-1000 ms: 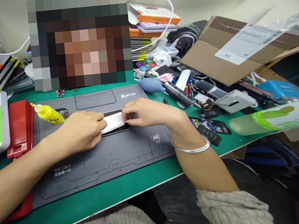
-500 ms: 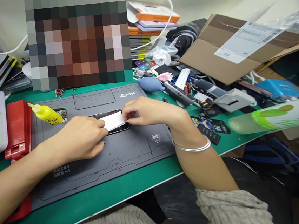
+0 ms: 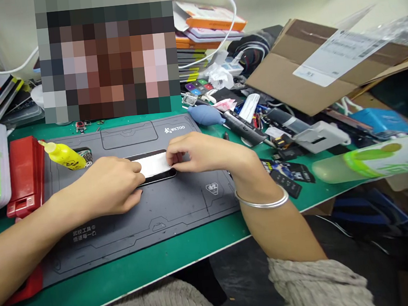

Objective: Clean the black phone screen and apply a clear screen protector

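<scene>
A flat white strip [image 3: 154, 164], possibly paper or film, lies over a black phone-like panel [image 3: 165, 175] on the dark grey work mat [image 3: 181, 213]. My left hand [image 3: 115, 183] is closed at the strip's left end, thumb below the other fingers. Its right end is pinched between the thumb and forefinger of my right hand [image 3: 196, 152]. Both hands cover parts of the strip and panel. Just beyond my left hand, a yellow bottle [image 3: 65, 155] leans across a small circuit board [image 3: 88, 156].
A red case [image 3: 27, 172] stands left of the mat. To the right are a blue air blower [image 3: 205, 115], a dark remote-like device [image 3: 241, 128], a cardboard box [image 3: 276, 74] and a lying bottle [image 3: 356, 164]. The green table [image 3: 150, 271] ends at the front edge. A blurred block hides the back.
My left hand has shifted slightly left and up. The white strip now looks smoother and more evenly lit between my hands. My right hand stays almost in place.
</scene>
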Demonstrator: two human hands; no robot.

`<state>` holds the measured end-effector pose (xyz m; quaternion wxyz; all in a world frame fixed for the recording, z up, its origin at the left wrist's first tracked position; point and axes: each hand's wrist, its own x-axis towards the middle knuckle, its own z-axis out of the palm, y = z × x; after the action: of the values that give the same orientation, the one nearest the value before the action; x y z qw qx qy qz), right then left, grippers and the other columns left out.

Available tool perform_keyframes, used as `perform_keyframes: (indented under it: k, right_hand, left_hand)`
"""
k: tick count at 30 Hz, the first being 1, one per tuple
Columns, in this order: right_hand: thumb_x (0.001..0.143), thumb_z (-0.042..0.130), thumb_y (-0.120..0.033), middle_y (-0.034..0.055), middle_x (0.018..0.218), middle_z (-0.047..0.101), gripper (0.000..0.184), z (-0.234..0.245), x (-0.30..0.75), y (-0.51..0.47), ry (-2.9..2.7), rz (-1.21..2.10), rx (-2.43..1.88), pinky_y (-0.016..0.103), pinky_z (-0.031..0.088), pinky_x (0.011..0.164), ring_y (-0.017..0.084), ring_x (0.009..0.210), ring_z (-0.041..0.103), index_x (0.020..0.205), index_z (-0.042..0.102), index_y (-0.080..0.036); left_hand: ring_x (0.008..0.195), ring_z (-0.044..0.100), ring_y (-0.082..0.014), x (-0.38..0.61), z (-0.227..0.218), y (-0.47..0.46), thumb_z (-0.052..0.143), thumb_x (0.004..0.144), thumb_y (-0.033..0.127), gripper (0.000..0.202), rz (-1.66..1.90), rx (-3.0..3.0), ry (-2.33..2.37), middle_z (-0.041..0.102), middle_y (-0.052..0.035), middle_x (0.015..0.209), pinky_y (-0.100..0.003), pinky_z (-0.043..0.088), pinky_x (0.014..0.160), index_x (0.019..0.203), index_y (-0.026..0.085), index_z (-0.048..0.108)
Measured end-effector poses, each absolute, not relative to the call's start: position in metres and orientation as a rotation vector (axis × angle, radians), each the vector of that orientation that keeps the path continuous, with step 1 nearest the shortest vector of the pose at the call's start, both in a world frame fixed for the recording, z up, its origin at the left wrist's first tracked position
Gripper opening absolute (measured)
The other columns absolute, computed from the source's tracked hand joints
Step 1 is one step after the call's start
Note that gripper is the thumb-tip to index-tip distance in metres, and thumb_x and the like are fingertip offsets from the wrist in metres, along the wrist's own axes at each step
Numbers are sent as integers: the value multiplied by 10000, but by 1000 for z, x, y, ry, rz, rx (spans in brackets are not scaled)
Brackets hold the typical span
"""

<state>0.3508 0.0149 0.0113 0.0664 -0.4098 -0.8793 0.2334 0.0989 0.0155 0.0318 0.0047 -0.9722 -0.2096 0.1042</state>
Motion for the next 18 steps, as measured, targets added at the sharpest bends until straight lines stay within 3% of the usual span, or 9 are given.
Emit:
perform_keyframes:
  k: [18]
  right_hand:
    - [801, 558, -112, 31, 825, 659, 107, 10, 348, 14, -2677, 681, -1232, 286, 415, 694, 155, 744, 571, 750, 609, -190]
  left_hand:
    - [690, 646, -216, 98, 33, 16, 571, 867, 264, 181, 286, -3066, -683, 680, -59, 762, -316, 434, 593, 795, 174, 711]
